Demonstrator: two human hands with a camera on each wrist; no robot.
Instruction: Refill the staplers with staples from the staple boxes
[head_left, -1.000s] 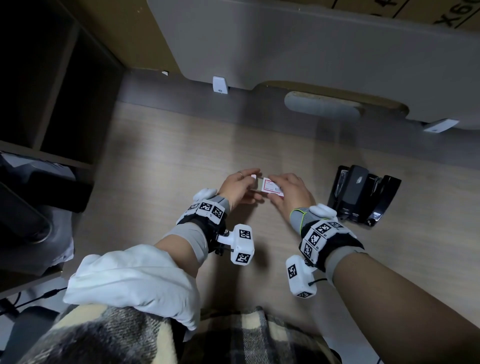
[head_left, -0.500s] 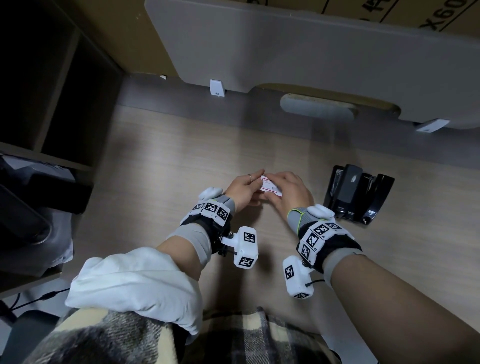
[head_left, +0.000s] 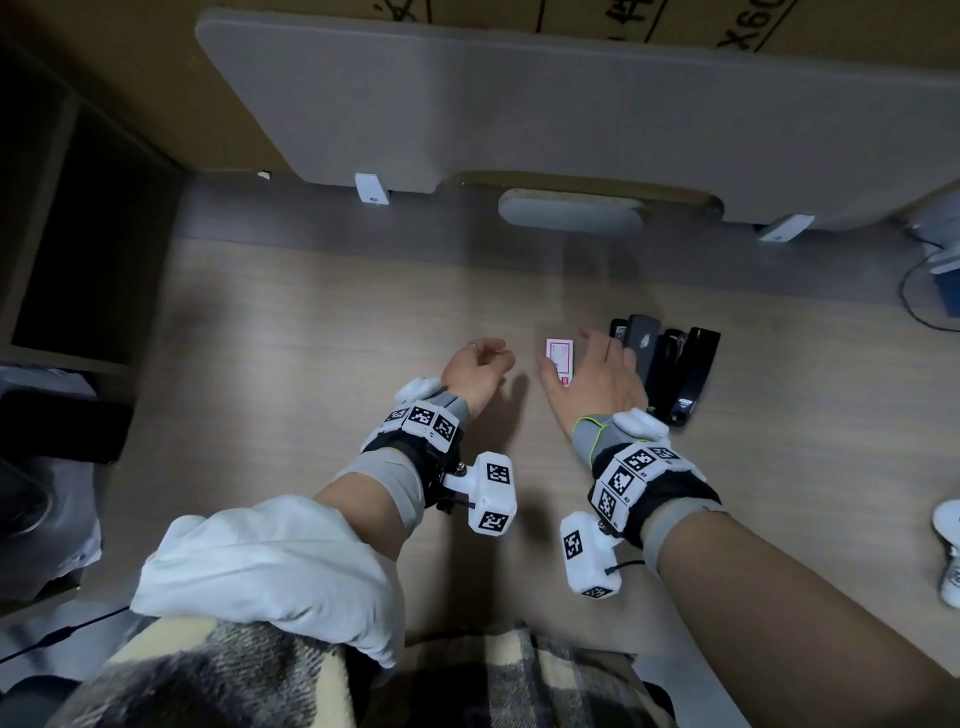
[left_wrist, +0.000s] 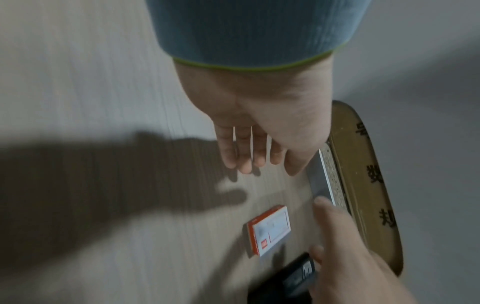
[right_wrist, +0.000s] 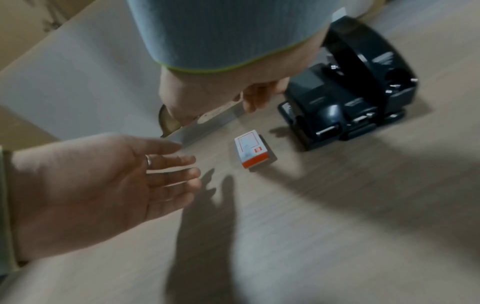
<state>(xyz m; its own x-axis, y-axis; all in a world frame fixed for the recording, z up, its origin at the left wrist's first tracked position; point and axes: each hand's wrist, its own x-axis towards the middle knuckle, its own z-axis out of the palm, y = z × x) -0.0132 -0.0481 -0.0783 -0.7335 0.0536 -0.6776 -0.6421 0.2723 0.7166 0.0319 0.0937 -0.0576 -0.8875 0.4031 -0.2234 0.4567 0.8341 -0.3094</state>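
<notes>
A small white and orange staple box lies flat on the wooden table, free of both hands. My left hand hovers just left of it with relaxed fingers and holds nothing. My right hand is open with spread fingers, between the box and a cluster of black staplers at its right. The left wrist view shows the staple box beyond my straight left fingers. In the right wrist view, the staple box lies left of the staplers, and my left hand shows an empty palm.
A grey panel stands along the table's back edge on white feet, with cardboard behind it. A dark shelf unit borders the left side. A cable lies at the far right. A plaid cloth covers my lap.
Both hands held the staple box together before. Now the box lies on the table, my left hand has drawn back left, and my right hand has shifted right, next to the staplers.
</notes>
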